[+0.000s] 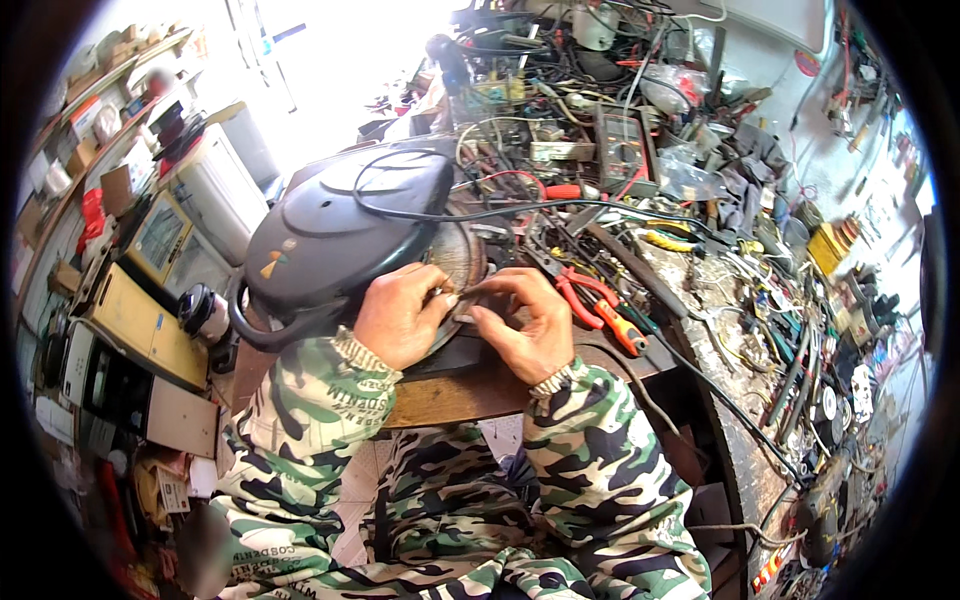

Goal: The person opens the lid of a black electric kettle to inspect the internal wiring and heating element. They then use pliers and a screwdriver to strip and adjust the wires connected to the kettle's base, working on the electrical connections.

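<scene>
The head camera looks steeply down from above the wearer's lap [450, 490], near the left hand [400, 318] and right hand [527, 325] around the middle; it faces across the table [460, 397] toward a bright opening [365, 50] at 11 o'clock; its fisheye bends the shelves [122, 82] at 10.

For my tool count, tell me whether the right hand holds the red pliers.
No, the red pliers lie beside the right hand, outside its grip.
</scene>
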The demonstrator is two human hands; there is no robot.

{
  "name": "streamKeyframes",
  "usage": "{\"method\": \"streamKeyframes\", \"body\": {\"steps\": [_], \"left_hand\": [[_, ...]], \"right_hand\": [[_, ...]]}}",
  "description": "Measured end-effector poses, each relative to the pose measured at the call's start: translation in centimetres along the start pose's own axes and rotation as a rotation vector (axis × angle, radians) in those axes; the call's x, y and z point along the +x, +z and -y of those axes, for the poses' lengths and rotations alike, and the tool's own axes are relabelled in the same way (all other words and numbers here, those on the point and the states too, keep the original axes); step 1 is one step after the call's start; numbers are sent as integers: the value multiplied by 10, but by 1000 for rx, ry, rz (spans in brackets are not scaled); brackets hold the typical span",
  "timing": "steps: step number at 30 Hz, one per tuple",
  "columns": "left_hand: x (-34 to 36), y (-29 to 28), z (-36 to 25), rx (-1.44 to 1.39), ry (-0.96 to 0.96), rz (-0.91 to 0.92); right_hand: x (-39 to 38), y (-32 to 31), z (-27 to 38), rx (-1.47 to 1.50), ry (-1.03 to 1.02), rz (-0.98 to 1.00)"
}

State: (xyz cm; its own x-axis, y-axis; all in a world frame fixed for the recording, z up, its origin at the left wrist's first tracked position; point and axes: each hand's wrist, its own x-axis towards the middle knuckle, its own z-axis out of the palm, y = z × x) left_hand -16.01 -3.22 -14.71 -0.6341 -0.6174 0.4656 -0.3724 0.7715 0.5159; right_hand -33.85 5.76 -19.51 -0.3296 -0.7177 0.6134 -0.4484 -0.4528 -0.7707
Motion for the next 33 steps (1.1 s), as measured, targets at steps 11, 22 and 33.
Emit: {"method": "streamKeyframes", "body": {"steps": [11, 22, 33], "left_hand": [[-2, 4, -1, 75, -32, -11], [-4, 1, -4, 139, -16, -41], [2, 4, -4, 14, -17, -6]], "right_hand": [[-6, -1, -11, -91, 153, -42], [-10, 0, -24, -131, 67, -67], [-9, -5, -18, -231, -6, -62]]}}
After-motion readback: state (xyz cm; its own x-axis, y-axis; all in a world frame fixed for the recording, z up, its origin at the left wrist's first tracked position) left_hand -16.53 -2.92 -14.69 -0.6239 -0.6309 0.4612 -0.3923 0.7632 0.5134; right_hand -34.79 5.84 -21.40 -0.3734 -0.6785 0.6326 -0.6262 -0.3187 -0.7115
